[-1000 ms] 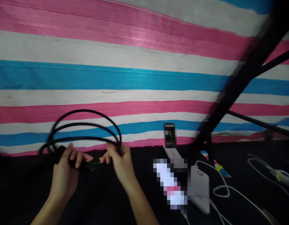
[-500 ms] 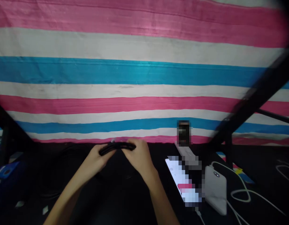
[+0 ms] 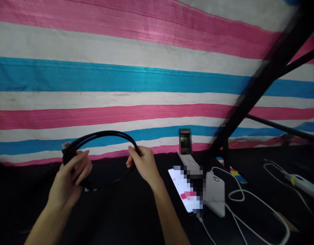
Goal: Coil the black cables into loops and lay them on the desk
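Observation:
A coil of black cable (image 3: 106,133) is held up between my hands above the dark surface. My left hand (image 3: 70,177) is closed round the bunched left side of the loop, where a small pale piece, perhaps a tag or plug, shows blurred above the fingers. My right hand (image 3: 143,163) pinches the right side of the loop between thumb and fingers. The cable's lower part is hard to make out against the black tabletop (image 3: 116,217).
Right of my hands lie a lit phone (image 3: 179,187) and a white power bank (image 3: 215,195) with white cords (image 3: 261,195). A small stand (image 3: 190,163) holds a blurred-out device. Black frame bars (image 3: 248,98) slant before a striped sheet (image 3: 121,78). A white power strip (image 3: 304,185) is far right.
My hands have moved apart, the left one leftward, and the cable now shows as a wide raised loop instead of a flat bundle. The view has turned to the right.

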`<state>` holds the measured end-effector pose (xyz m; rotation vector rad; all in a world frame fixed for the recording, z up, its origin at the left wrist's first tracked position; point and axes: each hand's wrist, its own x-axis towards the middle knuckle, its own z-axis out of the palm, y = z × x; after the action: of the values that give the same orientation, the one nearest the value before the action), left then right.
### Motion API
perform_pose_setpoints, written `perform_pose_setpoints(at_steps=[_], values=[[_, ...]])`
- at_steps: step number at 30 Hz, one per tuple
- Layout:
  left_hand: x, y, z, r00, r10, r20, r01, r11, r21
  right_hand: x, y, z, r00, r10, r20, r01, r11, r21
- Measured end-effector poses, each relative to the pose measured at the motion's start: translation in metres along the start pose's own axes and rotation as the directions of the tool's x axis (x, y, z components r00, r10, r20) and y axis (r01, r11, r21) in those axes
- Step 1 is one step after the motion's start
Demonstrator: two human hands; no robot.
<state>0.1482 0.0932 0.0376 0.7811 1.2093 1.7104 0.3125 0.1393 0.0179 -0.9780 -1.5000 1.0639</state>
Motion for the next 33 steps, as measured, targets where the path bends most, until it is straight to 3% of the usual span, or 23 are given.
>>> perform_pose_setpoints(at_steps=[2, 5, 7, 9, 11, 12, 17, 21, 23, 26, 29, 33], values=[[-0.003, -0.007, 0.008, 0.998, -0.065, -0.015, 0.061, 0.979, -0.192, 0.001, 0.003, 0.001, 1.000, 0.006, -0.025, -0.007, 0.999, -0.047], [0.001, -0.028, 0.016, 0.983, -0.170, 0.071, 0.182, 0.961, -0.209, 0.003, 0.011, -0.006, 0.985, 0.156, -0.078, -0.174, 0.896, -0.409], [0.011, -0.044, 0.016, 0.955, -0.240, 0.175, 0.249, 0.968, -0.033, 0.007, 0.021, -0.020, 0.943, 0.325, -0.077, -0.307, 0.752, -0.584], [0.024, -0.061, 0.012, 0.916, -0.306, 0.261, 0.225, 0.927, 0.299, 0.012, 0.034, -0.037, 0.886, 0.460, -0.053, -0.382, 0.663, -0.644], [0.037, -0.077, 0.004, 0.880, -0.379, 0.287, 0.128, 0.771, 0.624, 0.018, 0.049, -0.051, 0.834, 0.550, -0.041, -0.432, 0.605, -0.669], [0.042, -0.084, 0.000, 0.862, -0.420, 0.283, 0.109, 0.700, 0.706, 0.020, 0.055, -0.055, 0.807, 0.589, -0.042, -0.453, 0.572, -0.684], [0.058, -0.112, -0.025, 0.781, -0.586, 0.217, 0.107, 0.467, 0.877, 0.025, 0.073, -0.050, 0.674, 0.739, 0.013, -0.498, 0.467, -0.731], [0.068, -0.117, -0.037, 0.780, -0.607, 0.155, 0.082, 0.345, 0.935, 0.025, 0.074, -0.037, 0.596, 0.798, 0.092, -0.498, 0.457, -0.737], [0.072, -0.115, -0.039, 0.780, -0.608, 0.149, 0.066, 0.317, 0.946, 0.025, 0.074, -0.035, 0.601, 0.793, 0.099, -0.490, 0.463, -0.738], [0.073, -0.102, -0.040, 0.790, -0.583, 0.189, 0.025, 0.339, 0.940, 0.024, 0.074, -0.041, 0.644, 0.758, 0.102, -0.468, 0.496, -0.731], [0.071, -0.081, -0.046, 0.852, -0.485, 0.197, -0.006, 0.366, 0.930, 0.019, 0.070, -0.052, 0.697, 0.707, 0.122, -0.430, 0.548, -0.717], [0.071, -0.049, -0.065, 0.921, -0.372, 0.113, 0.025, 0.346, 0.938, 0.014, 0.057, -0.064, 0.741, 0.652, 0.161, -0.368, 0.595, -0.715]])
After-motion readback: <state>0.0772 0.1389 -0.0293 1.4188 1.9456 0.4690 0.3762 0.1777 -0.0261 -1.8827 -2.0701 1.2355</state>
